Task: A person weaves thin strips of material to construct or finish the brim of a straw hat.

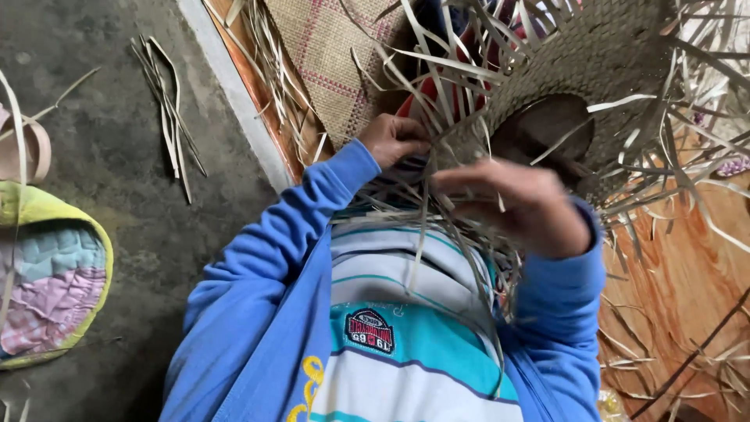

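Now, left hand (394, 139): I see it pinching pale straw strips (426, 168).
Right hand (519, 205): curled, gripping strips under the round half-woven straw hat (594, 62).
Tip: I'd keep strands taut.

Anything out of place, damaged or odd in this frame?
Nothing looks damaged. Both hands, left hand and right hand, work loose strips at the edge of a half-woven straw piece. Stray strips lie scattered on the concrete floor.
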